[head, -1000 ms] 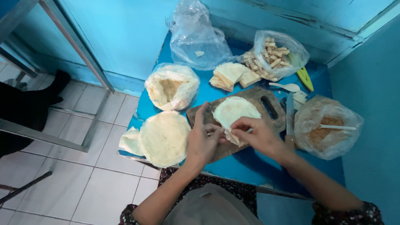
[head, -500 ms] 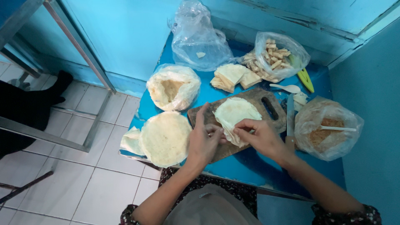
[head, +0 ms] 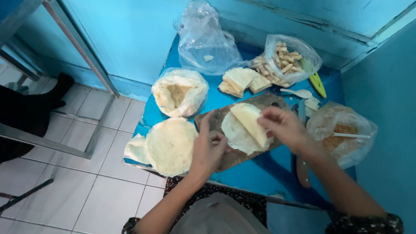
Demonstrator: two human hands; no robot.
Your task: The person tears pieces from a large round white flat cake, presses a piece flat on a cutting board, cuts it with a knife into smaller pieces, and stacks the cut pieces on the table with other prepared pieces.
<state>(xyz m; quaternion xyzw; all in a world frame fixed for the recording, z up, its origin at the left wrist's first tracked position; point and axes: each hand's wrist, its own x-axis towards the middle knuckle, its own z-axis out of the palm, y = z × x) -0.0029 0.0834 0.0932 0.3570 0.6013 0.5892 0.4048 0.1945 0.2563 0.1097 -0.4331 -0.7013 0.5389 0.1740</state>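
Note:
A thin pale wrapper (head: 242,128) lies on a brown wooden board (head: 234,156) on a blue table (head: 260,173). My right hand (head: 284,126) pinches the wrapper's right edge and has folded a flap over towards the left. Resting on the board at the wrapper's left edge, my left hand (head: 208,149) presses down with its fingers. A stack of round wrappers (head: 170,145) sits to the left of the board.
Folded filled wrappers (head: 241,80) lie behind the board. Around them are a bag of pale dough (head: 178,92), an empty clear bag (head: 207,43), a bag of cut sticks (head: 284,60), and a bag of brown filling with a spoon (head: 340,136). White tiled floor lies to the left.
My right hand has lifted the wrapper's near right edge and folded it over the middle. My left hand has stayed at the left edge.

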